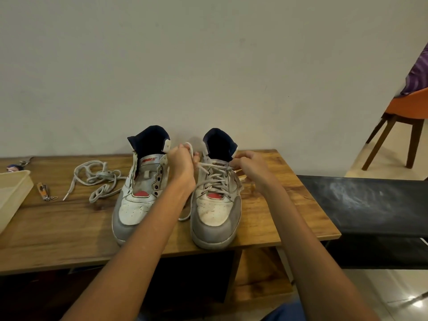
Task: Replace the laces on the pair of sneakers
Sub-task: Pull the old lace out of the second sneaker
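While left hand (181, 164) pinches lace (214, 176), right hand (249, 167) pinches too.

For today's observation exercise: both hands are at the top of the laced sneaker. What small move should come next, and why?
Probably draw the lace out of the top eyelets of the right sneaker. The left hand grips a lace loop and the right hand pinches near the top, while the left sneaker is already unlaced, its loose lace on the table.

Home room: wooden table (266, 218) set against a plain wall (208, 66); orange chair (407, 107) seen right of table, tiled floor (382, 295) below.
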`<state>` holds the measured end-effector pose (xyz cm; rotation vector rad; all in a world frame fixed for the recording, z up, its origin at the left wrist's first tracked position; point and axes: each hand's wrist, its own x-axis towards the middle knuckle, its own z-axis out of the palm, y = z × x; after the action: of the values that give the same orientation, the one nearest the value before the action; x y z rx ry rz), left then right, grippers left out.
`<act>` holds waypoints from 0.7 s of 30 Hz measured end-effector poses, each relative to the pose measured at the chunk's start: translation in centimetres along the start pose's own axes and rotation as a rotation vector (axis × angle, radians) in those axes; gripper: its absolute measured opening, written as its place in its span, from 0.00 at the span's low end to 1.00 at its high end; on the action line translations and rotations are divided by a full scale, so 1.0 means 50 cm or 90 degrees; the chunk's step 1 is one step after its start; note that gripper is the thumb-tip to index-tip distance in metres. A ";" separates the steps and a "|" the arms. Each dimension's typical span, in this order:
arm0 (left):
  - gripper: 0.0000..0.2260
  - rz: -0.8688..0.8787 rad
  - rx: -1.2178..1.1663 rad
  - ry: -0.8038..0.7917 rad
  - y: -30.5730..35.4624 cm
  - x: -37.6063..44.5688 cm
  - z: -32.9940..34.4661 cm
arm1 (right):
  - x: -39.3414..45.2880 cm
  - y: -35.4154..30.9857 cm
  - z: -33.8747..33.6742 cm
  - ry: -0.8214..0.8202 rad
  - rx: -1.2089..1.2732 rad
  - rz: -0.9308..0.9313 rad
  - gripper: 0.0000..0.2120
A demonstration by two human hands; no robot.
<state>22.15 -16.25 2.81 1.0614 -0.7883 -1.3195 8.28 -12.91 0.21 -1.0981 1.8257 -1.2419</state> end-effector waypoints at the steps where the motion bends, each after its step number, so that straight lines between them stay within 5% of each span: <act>1: 0.16 0.057 0.115 -0.025 -0.005 -0.001 -0.001 | 0.000 -0.001 0.004 0.003 -0.012 -0.008 0.06; 4: 0.17 0.336 0.573 -0.088 -0.034 -0.007 0.003 | 0.000 -0.002 0.010 0.025 -0.048 -0.033 0.05; 6: 0.15 0.406 0.697 -0.091 -0.049 -0.006 0.006 | -0.001 -0.003 0.012 0.030 -0.053 -0.039 0.05; 12: 0.18 0.337 0.699 -0.024 -0.035 -0.008 0.002 | -0.001 -0.001 0.012 0.033 -0.060 -0.045 0.07; 18: 0.24 0.480 0.918 0.087 0.012 0.006 -0.017 | -0.005 -0.005 0.013 0.035 -0.062 -0.044 0.09; 21: 0.15 0.650 0.835 -0.077 0.009 -0.009 0.000 | -0.004 -0.007 0.015 0.035 -0.065 -0.041 0.05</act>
<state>22.28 -15.84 3.28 1.2017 -2.0454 0.1565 9.11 -13.07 0.30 -1.1968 1.9281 -1.2384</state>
